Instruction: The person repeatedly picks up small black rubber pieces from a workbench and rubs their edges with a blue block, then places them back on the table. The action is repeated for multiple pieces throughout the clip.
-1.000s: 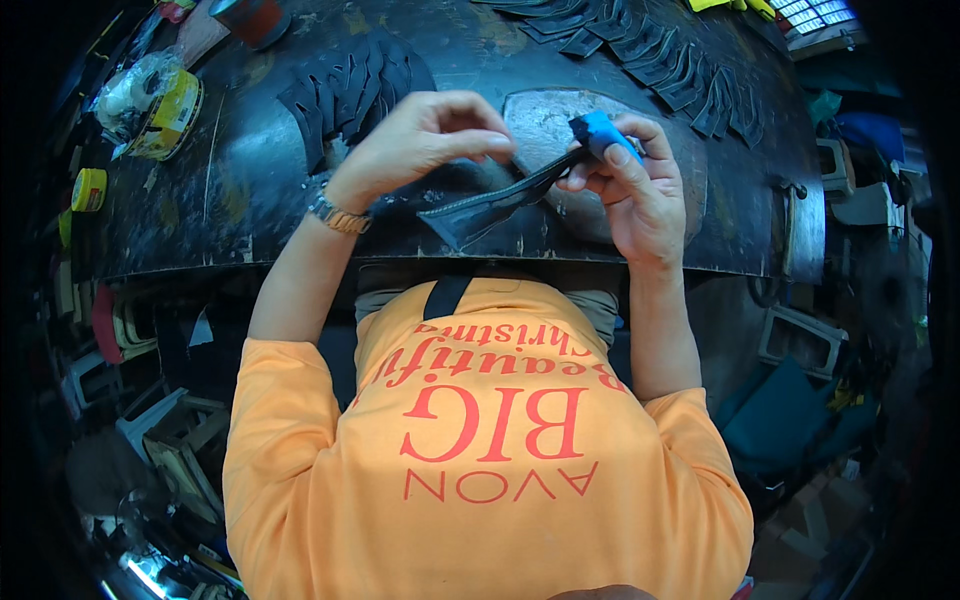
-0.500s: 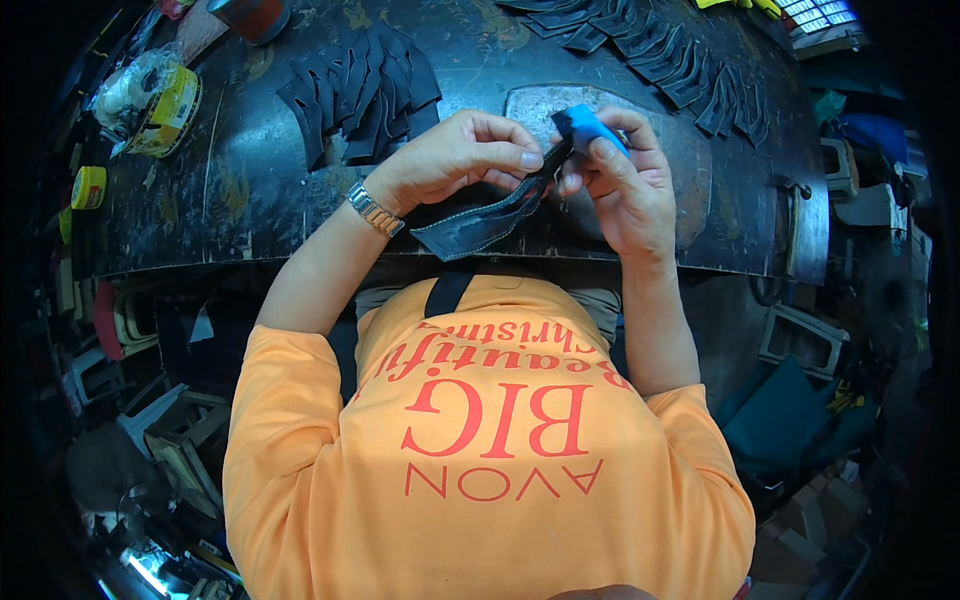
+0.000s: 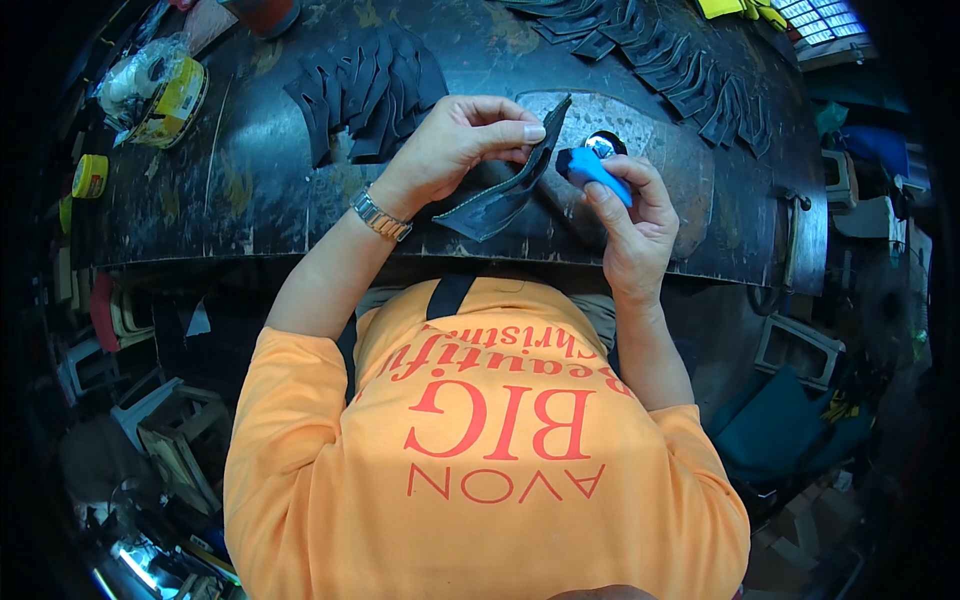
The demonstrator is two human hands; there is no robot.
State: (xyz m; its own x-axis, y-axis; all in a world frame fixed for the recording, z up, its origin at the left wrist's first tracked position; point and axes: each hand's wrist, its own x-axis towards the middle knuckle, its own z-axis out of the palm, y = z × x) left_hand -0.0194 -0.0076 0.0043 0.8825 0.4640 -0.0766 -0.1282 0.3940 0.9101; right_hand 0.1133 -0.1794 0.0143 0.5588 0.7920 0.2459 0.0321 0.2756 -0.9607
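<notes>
My left hand (image 3: 465, 140) pinches a dark, leather-like strip (image 3: 492, 203) with pale stitching along its edge. The strip is held up at a slant, one end high near my fingertips and the wider end low near the table's front edge. In my right hand (image 3: 636, 215) is a blue sponge-like pad (image 3: 597, 178) with a blackened tip, gripped between thumb and fingers. The pad is apart from the strip, over a worn grey slab (image 3: 690, 190). Just beyond it sits a small round dark-rimmed container (image 3: 604, 143), whose shiny inside is partly hidden by my hand.
Similar dark strips lie in a bunch (image 3: 370, 90) at the back left and in a long overlapping row (image 3: 680, 75) at the back right. A yellow tub (image 3: 180, 105) with plastic wrapping and a small yellow container (image 3: 90, 176) stand at the left of the dark table (image 3: 250, 215).
My right hand has moved down and away from the strip with the blue pad, and the round container now shows. The strip's upper end has risen in my left hand.
</notes>
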